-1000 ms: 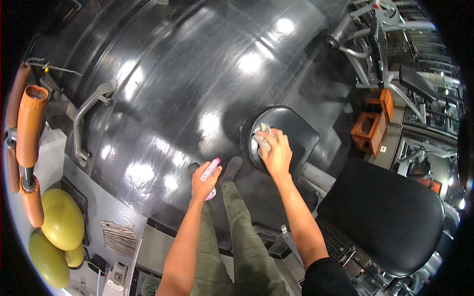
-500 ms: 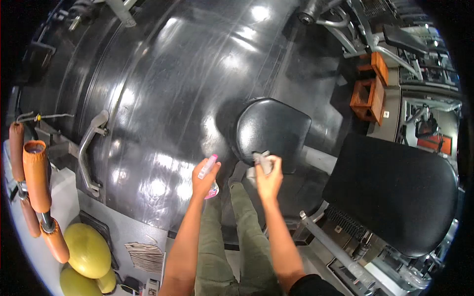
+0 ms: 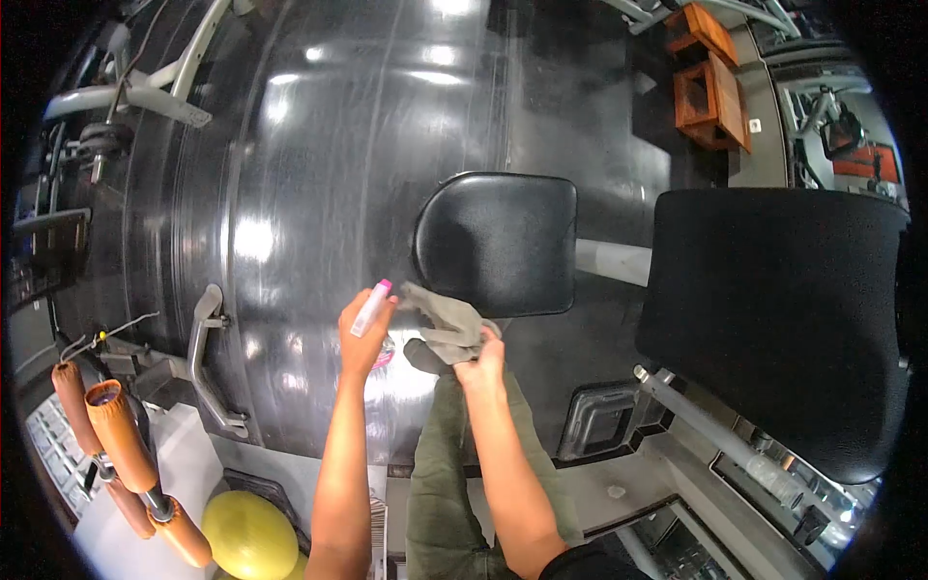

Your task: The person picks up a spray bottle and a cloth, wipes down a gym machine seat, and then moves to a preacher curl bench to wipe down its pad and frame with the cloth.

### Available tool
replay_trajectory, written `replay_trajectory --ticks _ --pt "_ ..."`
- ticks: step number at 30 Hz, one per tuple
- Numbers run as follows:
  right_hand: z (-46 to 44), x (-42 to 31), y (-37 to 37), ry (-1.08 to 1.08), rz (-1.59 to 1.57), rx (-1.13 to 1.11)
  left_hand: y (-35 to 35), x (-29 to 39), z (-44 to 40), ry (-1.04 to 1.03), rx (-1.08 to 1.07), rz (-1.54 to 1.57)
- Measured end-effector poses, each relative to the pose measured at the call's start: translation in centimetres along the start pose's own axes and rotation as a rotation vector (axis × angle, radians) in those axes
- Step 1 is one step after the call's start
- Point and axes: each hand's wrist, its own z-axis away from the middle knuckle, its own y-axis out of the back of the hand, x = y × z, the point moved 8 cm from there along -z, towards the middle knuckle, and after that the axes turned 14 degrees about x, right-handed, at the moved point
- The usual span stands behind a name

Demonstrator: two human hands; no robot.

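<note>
A spray bottle with a white and pink head is gripped in my left hand; its clear lower part shows below the fingers. My right hand is closed on a grey cloth, which hangs loosely toward the bottle. Just beyond the cloth is a black padded seat, rounded on its left side. Cloth and seat overlap in view at the seat's near edge; I cannot tell if they touch.
A large black backrest pad stands at the right, joined to the seat by a grey bar. Wooden boxes sit at the upper right. Orange foam rollers and a yellow-green ball are at the lower left. A metal handle rises from the left.
My view has turned and shifted. My right hand has moved left, nearer the left hand, and the bunched cloth now hangs more spread out. Both hands keep their holds.
</note>
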Motion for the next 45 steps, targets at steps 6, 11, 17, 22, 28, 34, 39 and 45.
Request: replay_trajectory --ticks 6,11,17,22,28,34,39,45 --pt "0.3 -9.5 1.9 0.471 -0.029 0.075 -5.5 2.9 2.0 0.001 -0.227 -0.014" --pt "-2.1 -2.4 2.3 0.4 0.032 0.24 -9.9 4.9 3.6 -0.103 -0.366 -0.135" --pt "-1.8 -8.1 3.8 0.599 0.119 0.258 -10.9 4.9 4.0 -0.086 -0.388 -0.21" --pt "1.5 -15.2 1.3 0.608 0.037 -0.103 -11.1 4.5 3.9 -0.108 -0.345 -0.313" --pt "0.0 -5.0 2.1 0.534 0.226 0.268 -10.9 4.3 3.8 -0.071 -0.296 -0.307" --pt "-1.0 -8.1 3.1 0.589 0.189 0.115 -11.0 3.5 3.7 -0.064 -0.299 -0.258" --pt "6.0 -18.6 0.0 0.974 0.259 -0.04 -10.7 3.4 3.9 0.093 -0.328 -0.007" --pt "11.6 -19.1 -4.0 0.991 0.764 -0.274 -4.3 8.9 6.0 0.066 -0.188 0.22"
